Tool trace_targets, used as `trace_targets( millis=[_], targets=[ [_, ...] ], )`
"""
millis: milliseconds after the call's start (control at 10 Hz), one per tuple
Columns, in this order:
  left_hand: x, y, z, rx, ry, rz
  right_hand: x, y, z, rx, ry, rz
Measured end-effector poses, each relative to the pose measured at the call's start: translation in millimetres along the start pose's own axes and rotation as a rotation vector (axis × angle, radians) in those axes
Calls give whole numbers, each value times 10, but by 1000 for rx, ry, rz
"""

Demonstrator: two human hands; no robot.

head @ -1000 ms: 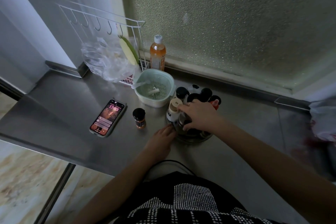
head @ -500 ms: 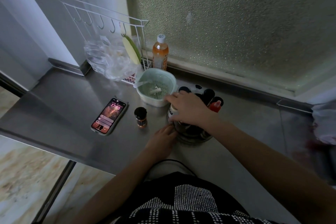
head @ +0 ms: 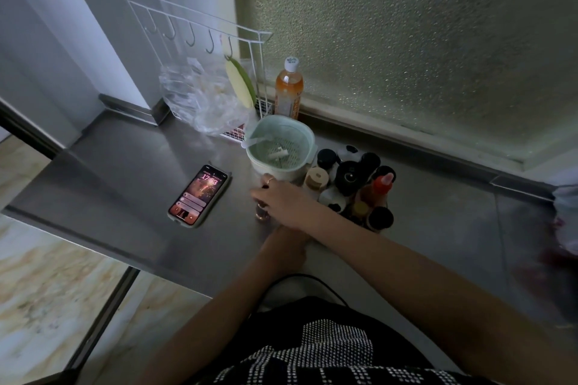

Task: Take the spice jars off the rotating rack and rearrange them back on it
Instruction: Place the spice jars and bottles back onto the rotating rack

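- Head view: my right hand at 9 o'clock of the round rotating rack of dark-capped jars, fingers curled over the small amber spice jar standing on the steel counter.
- My left hand rests flat at 6 o'clock; finger spread unclear.
- Risk: my wrist could clip the tan-capped bottle; tipping it.

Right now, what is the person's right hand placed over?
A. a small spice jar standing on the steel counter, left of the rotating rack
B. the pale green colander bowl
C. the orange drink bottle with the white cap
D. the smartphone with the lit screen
A: the right hand is cupped over the small spice jar, whose lower part shows beneath the fingers on the steel counter, left of the rotating rack.
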State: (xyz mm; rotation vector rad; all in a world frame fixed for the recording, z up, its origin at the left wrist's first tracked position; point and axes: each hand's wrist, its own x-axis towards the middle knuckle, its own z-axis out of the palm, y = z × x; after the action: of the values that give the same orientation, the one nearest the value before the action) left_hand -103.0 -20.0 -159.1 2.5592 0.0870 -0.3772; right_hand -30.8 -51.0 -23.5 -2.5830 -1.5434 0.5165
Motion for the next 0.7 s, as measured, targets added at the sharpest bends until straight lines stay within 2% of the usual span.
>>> trace_targets(
  millis=[100,200,300,500,700],
  targets=[
    [-33,80,-125,79,32,169,-351,113,-405,215,183,74],
    [-20,85,-146,81,57,206,-879,364,-918,355,154,156],
    [-18,110,-150,69,101,193,-1264,640,-1062,303,28,282],
    [42,23,-115,106,6,192,-1358,769,-549,256,13,333],
    [-22,108,-166,4,89,184,-1280,746,-208,153,-23,344]
  ],
)
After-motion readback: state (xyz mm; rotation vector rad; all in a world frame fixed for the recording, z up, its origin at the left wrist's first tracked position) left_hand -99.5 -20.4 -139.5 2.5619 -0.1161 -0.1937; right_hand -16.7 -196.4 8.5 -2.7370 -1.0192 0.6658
